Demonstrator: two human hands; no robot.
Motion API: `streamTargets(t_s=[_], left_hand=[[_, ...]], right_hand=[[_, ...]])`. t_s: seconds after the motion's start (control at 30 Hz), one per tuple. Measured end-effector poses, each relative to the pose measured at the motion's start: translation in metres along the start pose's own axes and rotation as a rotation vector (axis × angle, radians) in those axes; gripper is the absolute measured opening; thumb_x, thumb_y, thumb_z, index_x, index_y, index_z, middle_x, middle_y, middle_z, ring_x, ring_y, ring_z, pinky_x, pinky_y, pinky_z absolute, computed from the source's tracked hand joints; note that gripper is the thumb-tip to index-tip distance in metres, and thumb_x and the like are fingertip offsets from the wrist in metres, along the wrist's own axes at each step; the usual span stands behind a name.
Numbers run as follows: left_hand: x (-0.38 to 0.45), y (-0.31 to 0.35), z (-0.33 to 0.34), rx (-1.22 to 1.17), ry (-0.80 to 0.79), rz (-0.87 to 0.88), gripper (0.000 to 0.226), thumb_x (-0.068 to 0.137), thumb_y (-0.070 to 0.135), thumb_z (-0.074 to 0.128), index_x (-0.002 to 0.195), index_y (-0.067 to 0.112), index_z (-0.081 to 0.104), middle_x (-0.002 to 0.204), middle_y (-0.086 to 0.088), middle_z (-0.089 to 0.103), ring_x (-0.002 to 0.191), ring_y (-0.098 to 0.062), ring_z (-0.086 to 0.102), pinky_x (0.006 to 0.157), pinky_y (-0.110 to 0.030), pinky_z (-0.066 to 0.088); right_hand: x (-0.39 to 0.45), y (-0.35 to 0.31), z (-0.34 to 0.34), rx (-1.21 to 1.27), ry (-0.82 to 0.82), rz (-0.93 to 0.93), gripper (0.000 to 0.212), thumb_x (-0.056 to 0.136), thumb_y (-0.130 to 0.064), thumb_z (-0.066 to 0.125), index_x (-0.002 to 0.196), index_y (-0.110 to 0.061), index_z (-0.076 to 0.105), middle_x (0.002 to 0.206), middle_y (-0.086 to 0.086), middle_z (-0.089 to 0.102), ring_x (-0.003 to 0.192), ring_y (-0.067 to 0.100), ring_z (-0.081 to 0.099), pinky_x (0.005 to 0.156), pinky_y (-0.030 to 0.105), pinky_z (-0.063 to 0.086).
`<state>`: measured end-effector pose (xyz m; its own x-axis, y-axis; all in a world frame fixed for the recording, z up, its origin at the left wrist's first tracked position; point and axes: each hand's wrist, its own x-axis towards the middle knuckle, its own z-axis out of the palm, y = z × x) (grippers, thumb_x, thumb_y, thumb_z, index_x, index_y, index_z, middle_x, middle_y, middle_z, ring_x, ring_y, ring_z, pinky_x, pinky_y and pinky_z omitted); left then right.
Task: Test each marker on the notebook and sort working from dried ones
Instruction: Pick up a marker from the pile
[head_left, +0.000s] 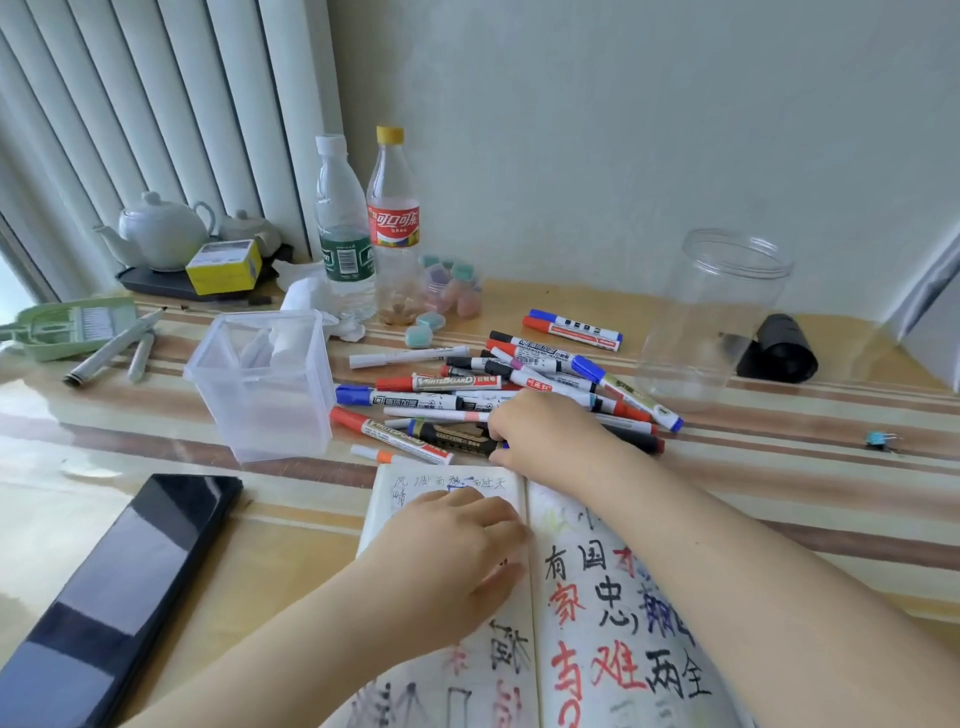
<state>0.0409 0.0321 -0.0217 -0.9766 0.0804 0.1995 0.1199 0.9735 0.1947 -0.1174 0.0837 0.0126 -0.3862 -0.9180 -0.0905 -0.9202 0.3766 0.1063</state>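
Striped desk (779, 467) by a pale wall, two bottles (395, 223).
Left hand (457, 551) flat on notebook (597, 597); right hand (540, 431) pinches a black marker (452, 435).

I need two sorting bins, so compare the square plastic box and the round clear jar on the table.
The box is square-sided and cloudy; the jar is round and see-through. The box stands left of the marker pile, the jar to its right by the wall. The box holds what looks like white tissue; the jar looks empty. Both stand upright with no lid on.
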Motion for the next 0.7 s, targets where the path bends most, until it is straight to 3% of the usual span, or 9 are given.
streamTargets(t_s=[0.1,0.13,0.2,0.27,0.37,0.47,0.57,0.63,0.7], left_hand=[[-0.002,-0.002,0.001,-0.004,0.026,0.01,0.027,0.083,0.036,0.04,0.087,0.025,0.064,0.09,0.015,0.065,0.073,-0.012,0.061,0.061,-0.025,0.053],[-0.003,-0.003,0.001,-0.008,0.035,0.011,0.026,0.083,0.035,0.041,0.087,0.025,0.064,0.092,0.015,0.066,0.074,-0.012,0.062,0.062,-0.025,0.053],[-0.005,-0.002,0.001,-0.027,0.039,0.0,0.026,0.084,0.036,0.041,0.089,0.025,0.064,0.093,0.014,0.066,0.077,-0.012,0.062,0.064,-0.026,0.054],[-0.003,0.003,-0.005,-0.088,0.087,-0.084,0.029,0.087,0.039,0.041,0.101,0.027,0.063,0.099,0.015,0.065,0.087,-0.009,0.061,0.073,-0.025,0.052],[0.0,0.009,-0.015,-0.227,0.261,-0.29,0.026,0.091,0.04,0.049,0.113,0.027,0.051,0.109,0.017,0.055,0.098,-0.001,0.054,0.082,-0.019,0.043],[0.009,0.024,-0.023,-0.327,0.407,-0.322,0.036,0.088,0.04,0.052,0.117,0.022,0.042,0.108,0.017,0.046,0.09,0.008,0.043,0.077,-0.008,0.036],[0.019,0.045,-0.023,-0.453,0.341,-0.276,0.044,0.087,0.046,0.045,0.125,0.025,0.039,0.103,0.023,0.046,0.089,0.01,0.046,0.079,-0.008,0.039],[0.022,0.059,-0.022,-0.545,0.293,-0.252,0.029,0.091,0.04,0.044,0.116,0.026,0.049,0.09,0.02,0.054,0.08,0.002,0.055,0.074,-0.018,0.047],[0.023,0.068,-0.021,-0.631,0.277,-0.228,0.015,0.093,0.032,0.045,0.1,0.024,0.055,0.074,0.011,0.054,0.057,-0.005,0.05,0.056,-0.023,0.043]], right_hand=[[-0.001,-0.001,-0.002,0.031,0.015,-0.008,0.023,0.088,-0.02,0.054,0.067,-0.013,0.047,0.065,0.0,0.042,0.073,0.025,0.05,0.048,0.025,0.031],[-0.003,0.0,-0.003,0.061,0.037,-0.004,0.015,0.087,-0.022,0.055,0.077,-0.01,0.056,0.071,0.002,0.049,0.078,0.026,0.054,0.051,0.026,0.037],[-0.01,0.004,-0.008,0.183,0.085,0.048,0.021,0.085,-0.026,0.058,0.096,-0.01,0.064,0.084,0.006,0.062,0.085,0.024,0.059,0.064,0.031,0.048],[-0.025,0.01,-0.017,0.476,0.205,0.114,0.015,0.08,-0.026,0.065,0.091,-0.015,0.066,0.075,0.002,0.067,0.072,0.017,0.061,0.066,0.03,0.051],[-0.057,0.016,-0.033,1.011,0.356,0.184,0.005,0.079,-0.012,0.066,0.077,-0.014,0.061,0.052,0.0,0.063,0.044,0.01,0.052,0.049,0.024,0.044],[-0.093,0.022,-0.036,1.427,0.295,0.172,0.012,0.078,-0.002,0.063,0.077,-0.009,0.054,0.051,0.006,0.061,0.038,0.014,0.051,0.04,0.022,0.039],[-0.124,0.021,-0.027,1.563,0.229,0.17,0.008,0.069,-0.011,0.061,0.074,-0.01,0.056,0.053,0.009,0.061,0.039,0.015,0.049,0.039,0.021,0.036],[-0.139,0.02,-0.022,1.608,0.243,0.186,0.009,0.069,-0.011,0.062,0.073,-0.01,0.054,0.053,0.009,0.059,0.039,0.014,0.047,0.039,0.02,0.035],[-0.151,0.019,-0.018,1.617,0.28,0.215,0.015,0.075,-0.009,0.069,0.072,-0.012,0.054,0.052,0.007,0.057,0.041,0.014,0.043,0.039,0.018,0.032]])
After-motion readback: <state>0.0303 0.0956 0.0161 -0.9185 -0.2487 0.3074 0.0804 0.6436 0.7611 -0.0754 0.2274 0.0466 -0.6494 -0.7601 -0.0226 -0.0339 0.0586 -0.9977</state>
